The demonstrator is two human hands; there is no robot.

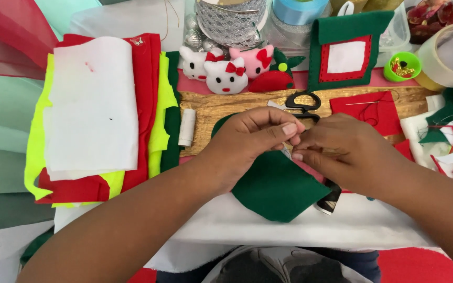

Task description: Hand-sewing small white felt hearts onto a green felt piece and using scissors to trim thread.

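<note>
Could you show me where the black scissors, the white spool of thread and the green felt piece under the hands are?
black scissors (302, 101), head view, on the looped handles.
white spool of thread (186, 127), head view, on the middle of its side.
green felt piece (276, 188), head view, on the bare lower part below the hands.

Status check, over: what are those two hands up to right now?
Left hand and right hand pinched together over green felt piece. What they pinch is too small to tell. Black scissors just beyond, not blocking.
</note>
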